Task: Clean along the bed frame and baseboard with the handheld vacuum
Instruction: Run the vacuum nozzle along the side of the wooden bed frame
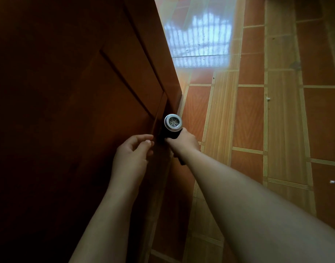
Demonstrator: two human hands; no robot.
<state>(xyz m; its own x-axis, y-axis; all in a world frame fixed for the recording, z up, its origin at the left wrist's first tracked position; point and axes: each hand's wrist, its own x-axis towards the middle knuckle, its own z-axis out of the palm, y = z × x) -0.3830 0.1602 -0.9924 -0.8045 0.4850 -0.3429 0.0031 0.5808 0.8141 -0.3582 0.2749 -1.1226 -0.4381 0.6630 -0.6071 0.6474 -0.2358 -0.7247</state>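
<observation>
Reaching forward with both bare arms, the person curls the right hand [183,142] round the black handle of the handheld vacuum [172,123] — its silver grilled rear faces the camera, its body just beside the dark wooden bed frame [77,92]. The left hand [132,154] hangs by the panel, fingers [142,138] loosely curled, holding nothing. The orange tiled floor [257,120] mirrors a bright window.

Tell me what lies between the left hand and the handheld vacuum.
In the head view, only the dark edge of the wooden bed frame shows between the left hand and the handheld vacuum, which the right hand grips.
</observation>
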